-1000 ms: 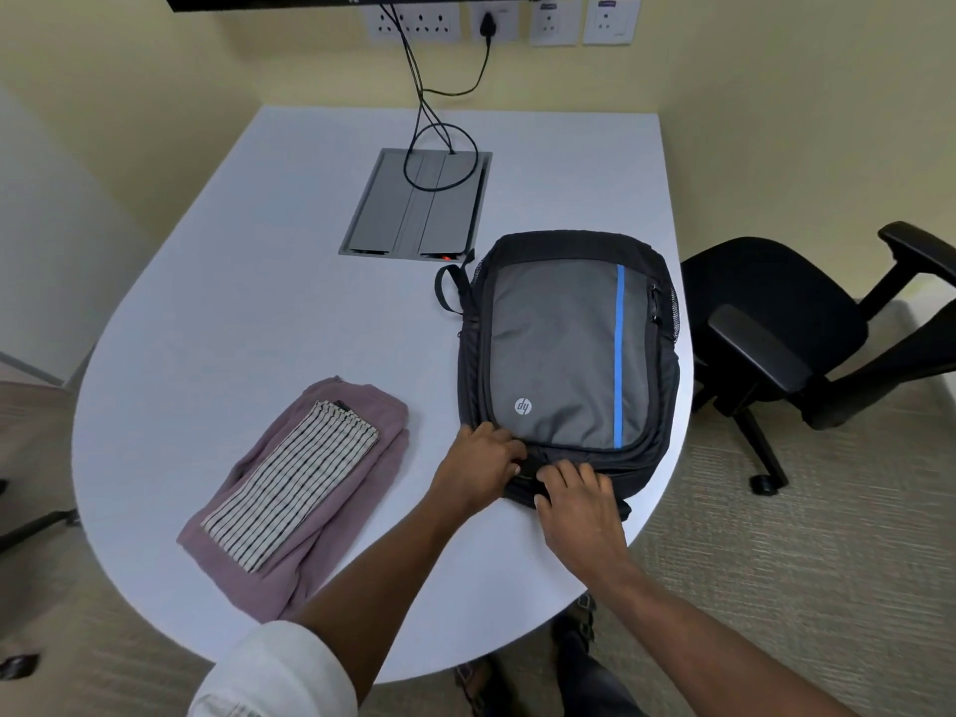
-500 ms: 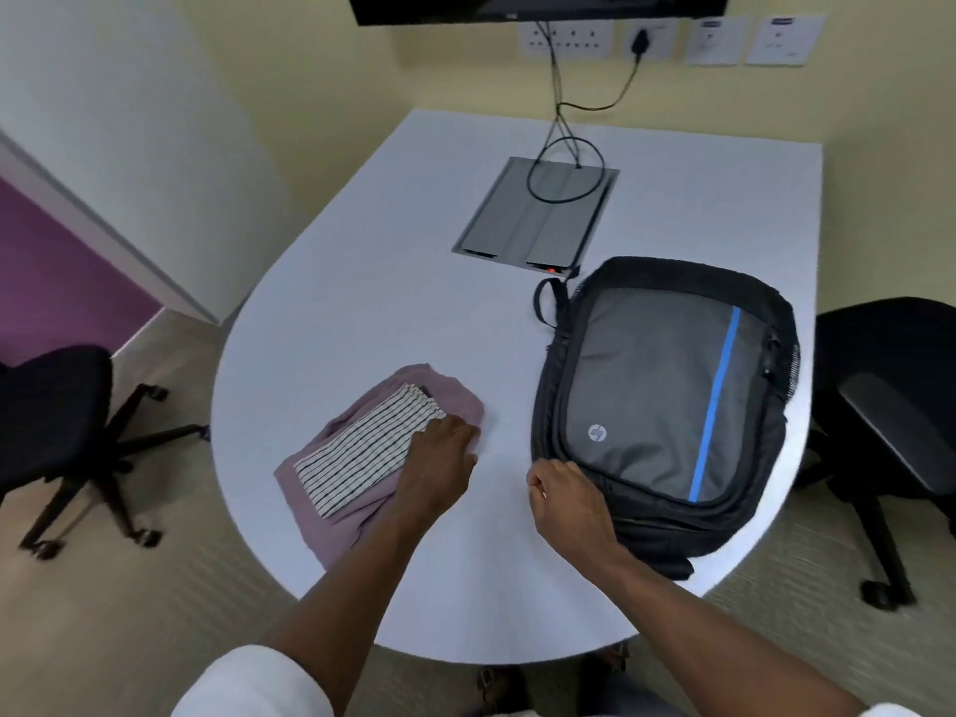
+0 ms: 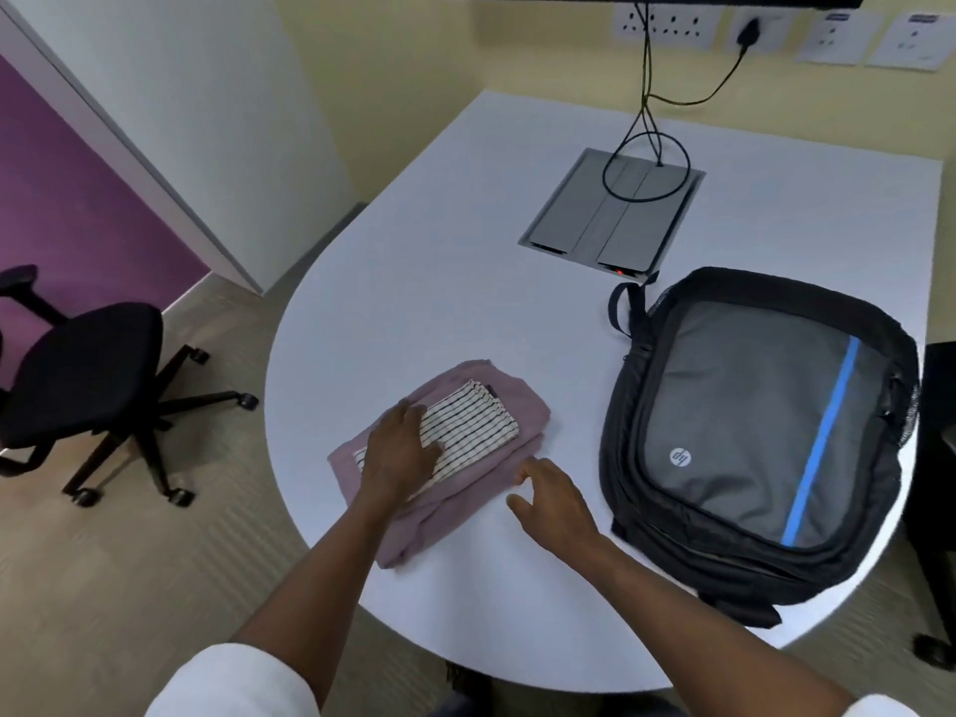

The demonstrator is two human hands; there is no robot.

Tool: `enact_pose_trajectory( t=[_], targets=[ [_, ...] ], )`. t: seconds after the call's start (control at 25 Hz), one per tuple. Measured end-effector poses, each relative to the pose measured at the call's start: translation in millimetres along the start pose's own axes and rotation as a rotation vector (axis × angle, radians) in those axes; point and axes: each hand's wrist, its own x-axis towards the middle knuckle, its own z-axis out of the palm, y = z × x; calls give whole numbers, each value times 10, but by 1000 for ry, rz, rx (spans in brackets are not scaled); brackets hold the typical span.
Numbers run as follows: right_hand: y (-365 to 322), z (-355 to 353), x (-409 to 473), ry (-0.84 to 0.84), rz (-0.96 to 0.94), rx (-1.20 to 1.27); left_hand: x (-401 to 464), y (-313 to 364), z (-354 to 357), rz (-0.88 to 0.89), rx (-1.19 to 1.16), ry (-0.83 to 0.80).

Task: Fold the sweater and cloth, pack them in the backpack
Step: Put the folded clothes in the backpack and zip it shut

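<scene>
A folded mauve sweater [image 3: 509,406] lies on the white table [image 3: 439,302], with a folded white cloth with dark stripes [image 3: 476,424] stacked on top. My left hand [image 3: 398,450] rests flat on the striped cloth, fingers spread. Just right of the pile, my right hand [image 3: 551,496] hovers at the sweater's edge with relaxed fingers and holds nothing. The grey and black backpack [image 3: 750,437] with a blue stripe lies flat on the table's right side, apart from both hands.
A grey cable hatch [image 3: 613,214] is set into the table behind the backpack, with black cables [image 3: 646,147] running up to wall sockets. A black office chair [image 3: 83,375] stands at the left on the floor. Another chair [image 3: 939,458] shows at the right edge.
Both hands left the backpack's near edge and moved left to the clothes pile. The left hand now lies on the striped cloth, and the right hand has come beside the sweater.
</scene>
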Motion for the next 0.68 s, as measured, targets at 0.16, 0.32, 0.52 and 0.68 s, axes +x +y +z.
enact_pose_trajectory(
  t=[0.16, 0.32, 0.52, 0.68],
  targets=[
    [-363, 344, 185, 91, 342, 316, 431, -391, -24, -32, 9, -211],
    [-572, 640, 351, 219, 595, 492, 812, -688, -38, -115, -79, -417],
    [-668, 850, 448, 219, 686, 687, 1037, -940, 56, -163, -193, -670],
    [-660, 913, 570, 293, 681, 719, 1105, -962, 127, -179, -194, -707]
  ],
)
